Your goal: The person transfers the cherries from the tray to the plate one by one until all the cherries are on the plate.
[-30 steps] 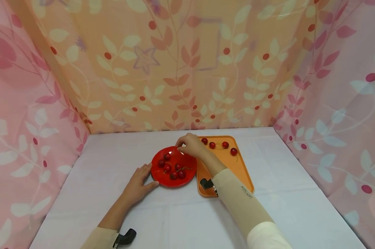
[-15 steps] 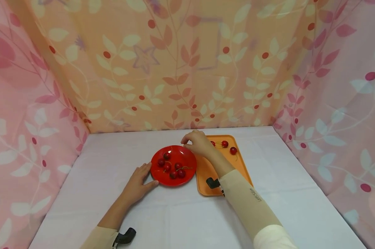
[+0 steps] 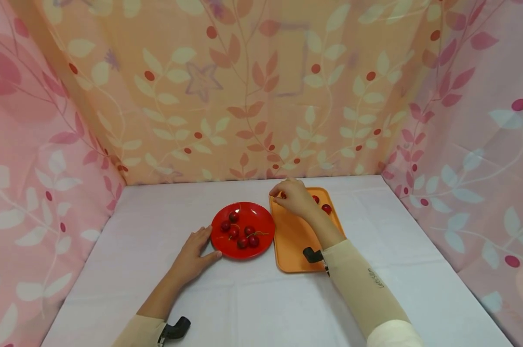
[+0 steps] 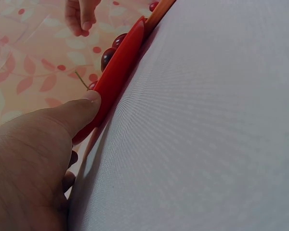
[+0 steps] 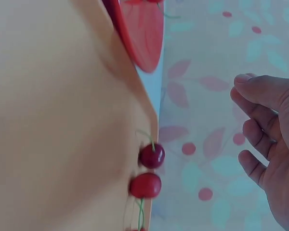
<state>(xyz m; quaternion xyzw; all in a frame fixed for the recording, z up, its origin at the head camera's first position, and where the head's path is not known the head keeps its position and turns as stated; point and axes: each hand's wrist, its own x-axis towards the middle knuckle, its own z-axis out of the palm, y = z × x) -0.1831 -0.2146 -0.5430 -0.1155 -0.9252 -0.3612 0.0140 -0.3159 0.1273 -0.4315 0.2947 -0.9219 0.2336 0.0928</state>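
My left hand (image 3: pixel 194 258) lies at the near left edge of a red plate (image 3: pixel 261 217), thumb and fingers spread and touching its rim. In the left wrist view the thumb (image 4: pixel 82 113) rests against the plate's side. Several cherries (image 3: pixel 234 233) with green stems lie on the plate. Over the far left part of an orange tray (image 3: pixel 293 246) hovers my right hand (image 3: pixel 296 197), its fingers loosely bent and nothing visible between them. Beneath it, the right wrist view has a dark cherry (image 5: pixel 152 155) beside a redder cherry (image 5: pixel 145 185) on the tray, apart from the fingers.
Plate and tray stand side by side on a white-covered table (image 3: pixel 244 303). Another cherry (image 3: pixel 326 209) lies at the tray's far right, partly beyond my right forearm. Leaf-patterned cloth (image 3: pixel 244 96) encloses the table at the back and both sides.
My right hand has moved right, from above the plate's far edge to above the tray, covering some cherries there. The left hand and the plate have stayed put.
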